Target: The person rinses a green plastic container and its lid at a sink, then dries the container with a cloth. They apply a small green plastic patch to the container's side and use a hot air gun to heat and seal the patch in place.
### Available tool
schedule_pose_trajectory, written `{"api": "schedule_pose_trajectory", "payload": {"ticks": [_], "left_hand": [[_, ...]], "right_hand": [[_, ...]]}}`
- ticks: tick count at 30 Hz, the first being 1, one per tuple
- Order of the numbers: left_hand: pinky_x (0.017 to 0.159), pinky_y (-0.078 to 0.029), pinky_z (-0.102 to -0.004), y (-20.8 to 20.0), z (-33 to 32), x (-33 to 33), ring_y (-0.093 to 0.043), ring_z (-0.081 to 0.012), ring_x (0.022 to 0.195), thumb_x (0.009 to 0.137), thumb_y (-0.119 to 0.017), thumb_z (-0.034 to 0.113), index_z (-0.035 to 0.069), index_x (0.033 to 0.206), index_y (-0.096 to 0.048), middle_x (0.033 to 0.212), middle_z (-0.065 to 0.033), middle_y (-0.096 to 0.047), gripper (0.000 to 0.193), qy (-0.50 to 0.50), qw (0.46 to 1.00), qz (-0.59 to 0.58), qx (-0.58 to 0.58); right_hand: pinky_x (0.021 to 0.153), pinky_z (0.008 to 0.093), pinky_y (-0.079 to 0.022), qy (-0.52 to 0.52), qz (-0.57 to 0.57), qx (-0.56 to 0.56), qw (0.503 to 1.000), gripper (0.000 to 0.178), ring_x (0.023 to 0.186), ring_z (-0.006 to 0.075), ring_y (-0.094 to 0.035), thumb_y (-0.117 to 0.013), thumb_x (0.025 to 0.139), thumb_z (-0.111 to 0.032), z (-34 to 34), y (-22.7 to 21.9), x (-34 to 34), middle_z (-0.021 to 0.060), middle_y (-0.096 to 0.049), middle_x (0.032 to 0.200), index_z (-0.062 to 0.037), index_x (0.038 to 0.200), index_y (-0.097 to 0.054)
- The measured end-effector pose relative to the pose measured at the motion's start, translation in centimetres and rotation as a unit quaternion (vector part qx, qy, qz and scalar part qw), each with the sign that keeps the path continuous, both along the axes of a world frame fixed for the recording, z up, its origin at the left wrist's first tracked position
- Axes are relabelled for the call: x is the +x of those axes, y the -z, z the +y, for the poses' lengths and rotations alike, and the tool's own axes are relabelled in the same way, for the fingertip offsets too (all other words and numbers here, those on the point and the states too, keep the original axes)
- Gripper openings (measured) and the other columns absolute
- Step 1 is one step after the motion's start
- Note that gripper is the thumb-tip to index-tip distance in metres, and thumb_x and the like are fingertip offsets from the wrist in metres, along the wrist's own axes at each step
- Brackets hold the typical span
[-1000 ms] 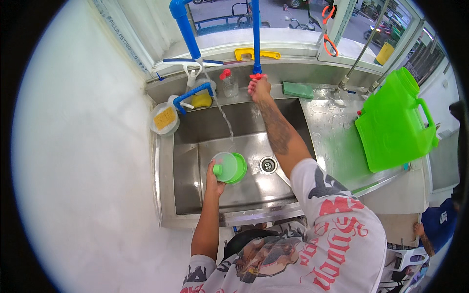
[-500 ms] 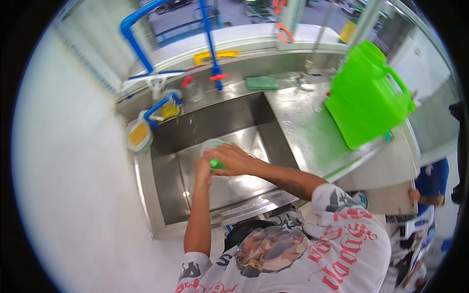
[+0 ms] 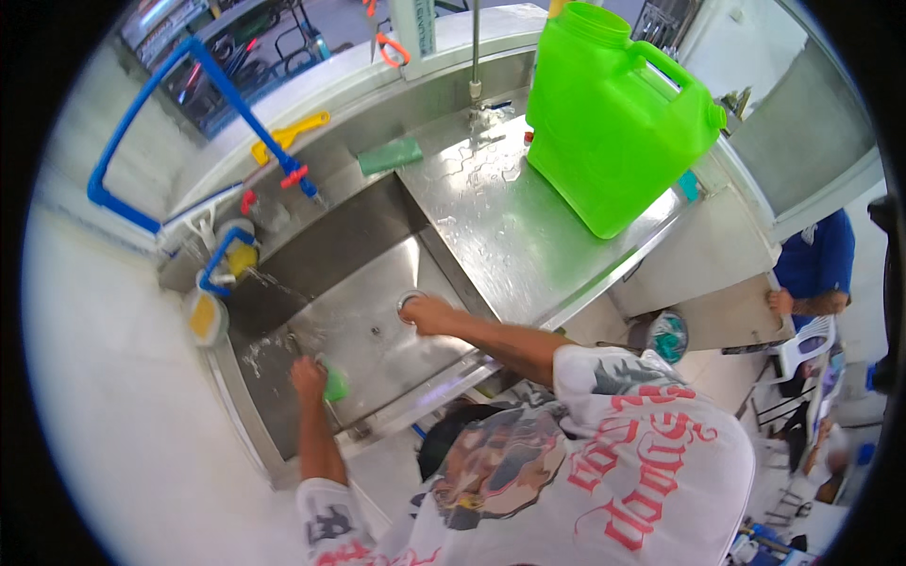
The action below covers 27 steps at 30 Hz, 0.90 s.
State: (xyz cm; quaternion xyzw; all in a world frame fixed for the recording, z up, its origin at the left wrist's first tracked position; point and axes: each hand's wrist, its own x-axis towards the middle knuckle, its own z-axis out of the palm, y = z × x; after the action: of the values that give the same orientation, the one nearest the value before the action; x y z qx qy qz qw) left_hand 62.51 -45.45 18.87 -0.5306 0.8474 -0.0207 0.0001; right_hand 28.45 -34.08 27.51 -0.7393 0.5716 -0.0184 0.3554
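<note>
My left hand (image 3: 307, 377) is closed low over the left side of the steel sink (image 3: 354, 344). A small bright green piece (image 3: 335, 384) sticks out beside its fingers; blur hides its kind. Farther right, my right hand (image 3: 431, 315) is closed above the sink floor. At its fingertips is a round, ring-like rim (image 3: 409, 301); whether it is held or part of the sink cannot be made out. Water streaks cross the left part of the sink.
A large green jug (image 3: 618, 127) stands on the wet steel drainboard (image 3: 486, 226). A green cloth (image 3: 390, 156) lies behind the sink. A blue pipe tap (image 3: 297, 177) hangs over the back edge. A tub with a yellow sponge (image 3: 205, 316) sits left. Another person (image 3: 816, 269) is far right.
My hands, together on a clear round container with green inside, have moved apart. The left went down with the green piece. The clear container no longer shows plainly. The view shifted right.
</note>
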Motion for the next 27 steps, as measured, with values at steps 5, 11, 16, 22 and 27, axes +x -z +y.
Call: {"api": "schedule_pose_trajectory", "payload": {"ticks": [5,11,16,22,27], "left_hand": [[0.080,-0.052,-0.0465,1.7,1.5,0.4,-0.067,-0.0389,0.088,0.087,-0.067,0.024,0.005,0.111,-0.070,0.094,-0.0202,-0.070,0.031,-0.057,0.997,0.009,0.056],[0.073,-0.049,-0.0352,-2.6,1.9,-3.0,-0.061,-0.0158,0.078,0.092,-0.067,0.029,-0.001,0.097,-0.073,0.080,-0.0090,-0.069,0.031,-0.131,0.876,0.426,0.185],[0.072,-0.049,-0.0341,0.0,6.1,-6.1,-0.060,-0.0137,0.077,0.091,-0.067,0.028,-0.003,0.095,-0.072,0.081,-0.0043,-0.069,0.032,-0.188,0.860,0.420,0.219],[0.071,-0.048,-0.0337,0.5,8.7,-11.9,-0.058,-0.0129,0.076,0.094,-0.066,0.026,-0.003,0.097,-0.072,0.079,-0.0039,-0.067,0.030,-0.165,0.829,0.466,0.260],[0.070,-0.047,-0.0332,0.0,9.6,-14.0,-0.057,-0.0126,0.075,0.094,-0.064,0.024,-0.004,0.096,-0.071,0.078,-0.0039,-0.066,0.028,-0.149,0.828,0.475,0.259]], "right_hand": [[0.074,0.0418,-0.053,0.185,-0.223,-0.106,0.951,0.060,0.084,0.0309,-0.066,-0.085,0.060,-0.015,5.6,0.2,-2.0,0.0154,-0.065,0.089,-0.0066,0.110,-0.053],[0.071,0.0235,-0.051,0.356,-0.246,-0.445,0.784,0.052,0.075,0.0082,-0.058,-0.086,0.070,-0.006,18.2,-22.8,-22.1,-0.0025,-0.061,0.086,-0.0107,0.116,-0.063],[0.070,0.0269,-0.052,0.441,0.068,-0.516,0.731,0.047,0.075,0.0114,-0.059,-0.084,0.070,-0.005,26.3,-32.4,-34.6,0.0052,-0.066,0.105,-0.0062,0.114,-0.067],[0.067,0.0333,-0.051,0.419,0.166,-0.441,0.776,0.038,0.074,0.0188,-0.061,-0.082,0.076,-0.014,25.2,-32.4,-36.6,0.0094,-0.067,0.101,-0.0057,0.110,-0.067],[0.069,0.0389,-0.050,0.536,0.269,-0.275,0.752,0.045,0.070,0.0279,-0.065,-0.062,0.093,-0.047,25.8,-32.2,-37.0,0.0157,-0.070,0.090,-0.0052,0.107,-0.070]]}}
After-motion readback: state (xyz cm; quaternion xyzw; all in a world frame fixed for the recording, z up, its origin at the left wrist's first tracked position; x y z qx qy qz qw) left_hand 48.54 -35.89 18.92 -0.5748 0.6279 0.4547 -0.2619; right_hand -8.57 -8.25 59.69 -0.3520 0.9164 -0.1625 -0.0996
